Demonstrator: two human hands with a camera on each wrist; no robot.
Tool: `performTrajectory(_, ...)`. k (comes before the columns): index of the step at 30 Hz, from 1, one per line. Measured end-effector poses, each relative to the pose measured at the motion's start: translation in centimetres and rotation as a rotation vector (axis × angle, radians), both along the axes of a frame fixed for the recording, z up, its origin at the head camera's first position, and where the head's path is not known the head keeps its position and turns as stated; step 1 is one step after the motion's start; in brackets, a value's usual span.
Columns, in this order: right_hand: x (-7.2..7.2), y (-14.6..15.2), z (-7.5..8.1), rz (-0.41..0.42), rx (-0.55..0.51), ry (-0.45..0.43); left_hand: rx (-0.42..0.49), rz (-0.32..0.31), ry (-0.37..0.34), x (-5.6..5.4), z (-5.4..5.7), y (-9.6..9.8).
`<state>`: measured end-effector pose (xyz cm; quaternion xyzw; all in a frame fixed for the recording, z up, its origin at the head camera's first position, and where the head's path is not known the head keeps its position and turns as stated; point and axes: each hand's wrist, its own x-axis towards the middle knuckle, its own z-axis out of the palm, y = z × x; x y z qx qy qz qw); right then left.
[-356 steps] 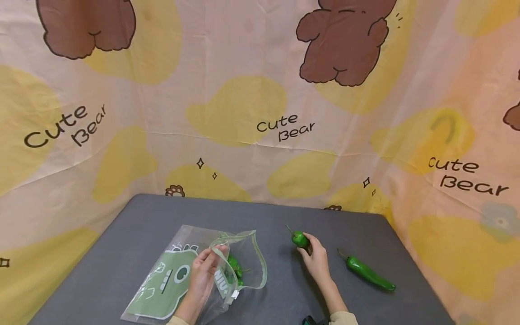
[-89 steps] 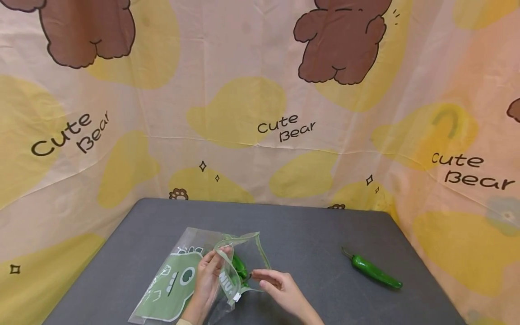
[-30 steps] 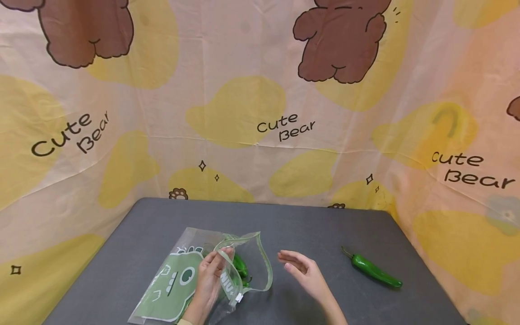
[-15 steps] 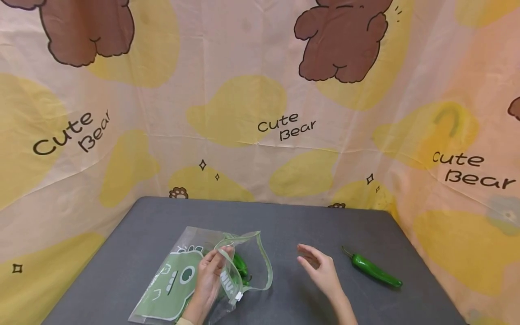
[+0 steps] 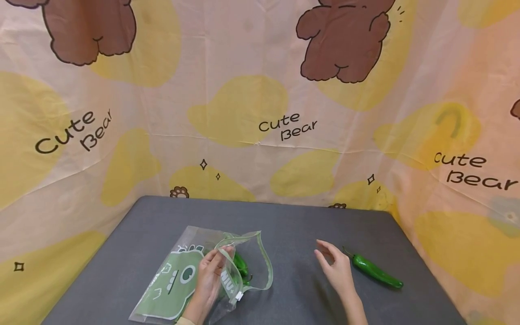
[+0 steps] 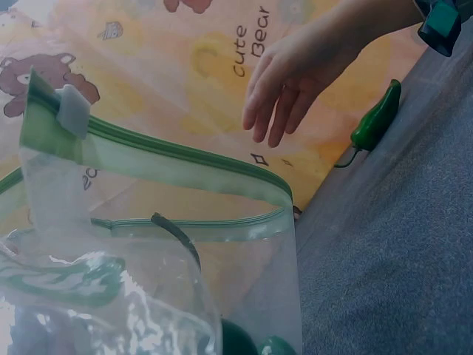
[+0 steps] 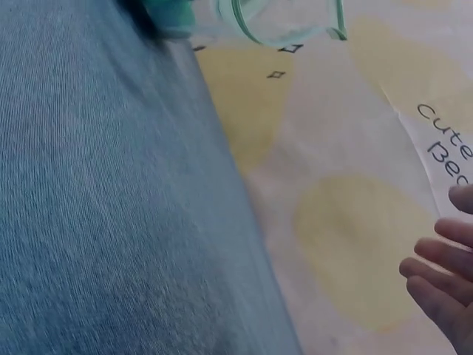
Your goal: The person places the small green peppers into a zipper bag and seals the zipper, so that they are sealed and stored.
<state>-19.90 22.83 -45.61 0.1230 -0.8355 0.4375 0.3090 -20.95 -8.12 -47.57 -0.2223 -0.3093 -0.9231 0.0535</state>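
Note:
My left hand [image 5: 209, 273] pinches the near side of the mouth of a clear zip bag [image 5: 162, 289] with a green cartoon face, keeping the mouth spread. Green peppers [image 5: 240, 265] lie inside, partly hidden by the plastic and print. The bag's white zip slider [image 6: 72, 111] shows in the left wrist view. Over the table to the right, my right hand [image 5: 338, 268] has loosely bent fingers with nothing between them. Just right of it lies a long green chili pepper [image 5: 375, 271], its stem pointing to the far left; the hand appears apart from it.
A dark grey table [image 5: 292, 216] carries everything. Its far and side edges meet a printed bear curtain [image 5: 227, 113]. A dark wrist strap [image 6: 442, 29] is on the right wrist in the left wrist view.
Earlier my right hand held a small green pepper, then was at the bag's mouth. Since then it has withdrawn, without the pepper, rightward toward the long pepper. The left hand keeps its grip.

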Motion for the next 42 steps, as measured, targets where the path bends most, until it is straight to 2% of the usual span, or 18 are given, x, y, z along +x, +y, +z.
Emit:
performTrajectory(3,0.1,0.5,0.1,0.016,0.054,0.016,0.003,0.003,-0.002,0.0,0.0,0.0)
performTrajectory(7,0.2,1.2,0.2,-0.008,0.117,0.036,-0.006,0.014,-0.01,0.1,0.1,0.1)
performTrajectory(12,0.3,2.2,0.0,-0.066,0.164,0.015,0.002,0.005,-0.012,0.2,0.2,0.1)
performTrajectory(19,0.4,4.4,-0.4,-0.19,0.326,-0.034,0.006,0.003,-0.017,0.1,0.2,0.1)
performTrajectory(25,1.0,6.5,-0.8,-0.249,0.312,-0.062,-0.003,0.01,-0.016,0.1,0.3,0.0)
performTrajectory(33,1.2,7.6,-1.3,-0.268,0.304,-0.102,-0.027,0.029,-0.034,0.1,0.3,-0.1)
performTrajectory(38,1.2,8.3,-1.7,-0.27,0.292,-0.104,-0.023,0.026,-0.019,0.1,0.3,-0.1)
performTrajectory(42,1.4,9.1,-2.2,-0.286,0.272,-0.142,-0.02,0.025,-0.019,0.1,0.2,-0.1)
